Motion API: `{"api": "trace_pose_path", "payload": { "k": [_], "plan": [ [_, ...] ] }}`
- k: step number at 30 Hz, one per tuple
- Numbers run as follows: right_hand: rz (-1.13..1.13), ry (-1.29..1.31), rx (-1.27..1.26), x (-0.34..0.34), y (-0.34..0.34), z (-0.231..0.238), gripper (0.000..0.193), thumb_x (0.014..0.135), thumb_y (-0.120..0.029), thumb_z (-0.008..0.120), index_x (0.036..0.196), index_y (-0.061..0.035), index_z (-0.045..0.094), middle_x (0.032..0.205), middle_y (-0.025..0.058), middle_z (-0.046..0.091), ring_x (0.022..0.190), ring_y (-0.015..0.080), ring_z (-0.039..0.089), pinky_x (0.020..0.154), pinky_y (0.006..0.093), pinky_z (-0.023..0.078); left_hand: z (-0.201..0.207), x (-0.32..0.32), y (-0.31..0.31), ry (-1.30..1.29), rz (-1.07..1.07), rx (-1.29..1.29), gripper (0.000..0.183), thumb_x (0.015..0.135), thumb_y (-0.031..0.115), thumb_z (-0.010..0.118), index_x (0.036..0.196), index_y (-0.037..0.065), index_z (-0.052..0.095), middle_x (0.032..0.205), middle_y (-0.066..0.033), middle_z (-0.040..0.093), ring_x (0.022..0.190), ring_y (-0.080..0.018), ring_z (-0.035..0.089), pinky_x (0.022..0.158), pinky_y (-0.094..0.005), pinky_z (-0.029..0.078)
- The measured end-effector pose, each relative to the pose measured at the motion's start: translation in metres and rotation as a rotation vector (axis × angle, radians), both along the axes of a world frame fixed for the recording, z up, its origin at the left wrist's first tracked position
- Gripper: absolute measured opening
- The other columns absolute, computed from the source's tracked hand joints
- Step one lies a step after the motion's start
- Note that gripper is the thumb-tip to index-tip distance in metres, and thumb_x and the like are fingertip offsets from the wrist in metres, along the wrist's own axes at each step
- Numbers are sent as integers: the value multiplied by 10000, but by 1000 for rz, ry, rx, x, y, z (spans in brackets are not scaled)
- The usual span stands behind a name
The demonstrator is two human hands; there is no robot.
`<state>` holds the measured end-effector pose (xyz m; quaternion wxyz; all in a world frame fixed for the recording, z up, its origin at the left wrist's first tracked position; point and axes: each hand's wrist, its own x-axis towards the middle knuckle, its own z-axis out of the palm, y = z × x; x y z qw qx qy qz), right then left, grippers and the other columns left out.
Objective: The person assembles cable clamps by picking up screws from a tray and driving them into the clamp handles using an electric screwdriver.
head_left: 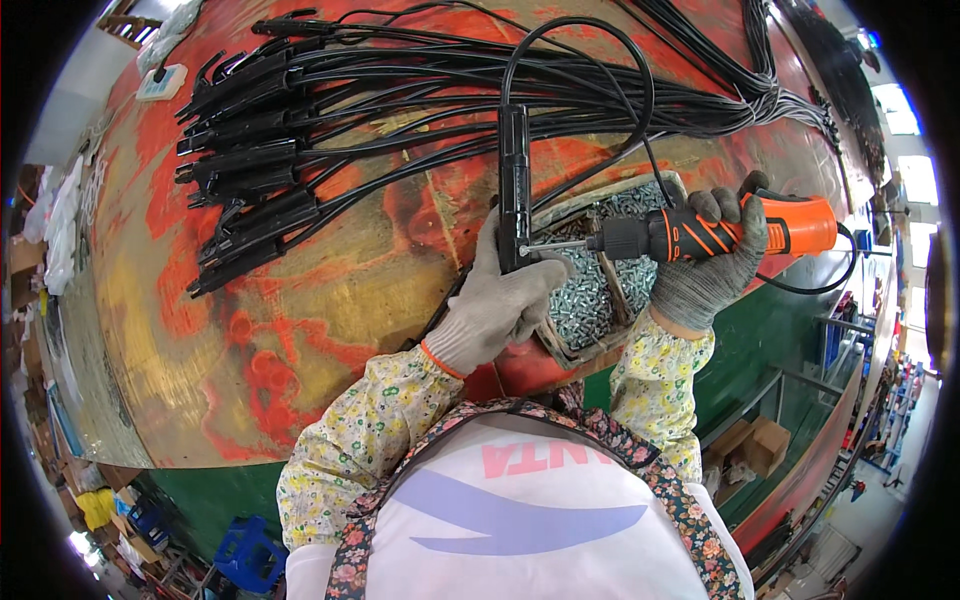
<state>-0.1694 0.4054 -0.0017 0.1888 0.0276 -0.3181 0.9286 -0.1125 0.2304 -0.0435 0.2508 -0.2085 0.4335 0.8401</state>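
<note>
My left hand (pixel 492 300), in a light grey glove, grips the lower end of a black tubular welding-cable handle (pixel 514 165) that stands upright in view. A thick black cable loops from its top over to the right. My right hand (pixel 712 250), in a darker grey glove, is wrapped round an orange and black electric screwdriver (pixel 800 224). Its bit (pixel 560 246) points left and reaches the handle's side beside my left fingers. Whether a screw sits at the tip is too small to tell. Beneath the screwdriver lies a divided tray (pixel 562 352) of small metal screws (pixel 582 305).
Several black clamp-like cable ends (pixel 250 170) lie at the far left of the red, worn table (pixel 270 370). Their bundled cables (pixel 765 100) run to the far right. A white power strip (pixel 161 83) sits at the far left edge. A blue plastic stool (pixel 248 553) stands below, left.
</note>
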Motion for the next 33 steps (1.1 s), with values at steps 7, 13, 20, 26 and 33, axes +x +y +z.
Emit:
{"api": "trace_pose_path", "payload": {
  "k": [7, 13, 20, 26, 33],
  "plan": [
    [33, 120, 61, 6, 0, 6, 441, 851, -164, 618, 1231, -41, 432, 709, 7, 437, 659, 127, 491, 564, 250, 471, -1, -2, 0, -19, -19, -6, 712, 761, 55, 661, 1308, 65, 205, 641, -2, 499, 364, -57, 368, 306, -224, 258],
    [5, 214, 209, 16, -9, 19, 551, 839, -157, 618, 1311, -46, 356, 667, -3, 398, 587, 102, 397, 544, 224, 409, 4, -2, 2, -50, -15, -57, 821, 758, 61, 672, 1369, 67, 125, 634, 2, 497, 374, -55, 373, 311, -224, 260],
    [5, 237, 306, 17, -21, 22, 634, 831, -151, 619, 1378, -77, 307, 648, -2, 383, 546, 90, 364, 476, 230, 378, 7, -2, 3, -39, -23, -65, 942, 749, 73, 687, 1420, 96, 26, 650, -11, 500, 402, -73, 407, 325, -238, 296],
    [191, 440, 447, 15, -36, 39, 568, 828, -119, 584, 1326, -2, 336, 625, -19, 385, 528, 74, 342, 483, 215, 373, 9, -2, 3, -38, -20, -91, 992, 758, 88, 682, 1435, 111, -42, 690, -28, 506, 432, -89, 437, 336, -243, 325],
    [309, 368, 487, 12, -31, 42, 573, 802, -99, 644, 1303, -118, 367, 532, 7, 456, 456, 121, 430, 419, 257, 393, 9, -2, 4, -11, -38, -77, 997, 785, 148, 687, 1436, 100, -68, 755, -46, 520, 448, -102, 459, 331, -249, 340]
  ]
}}
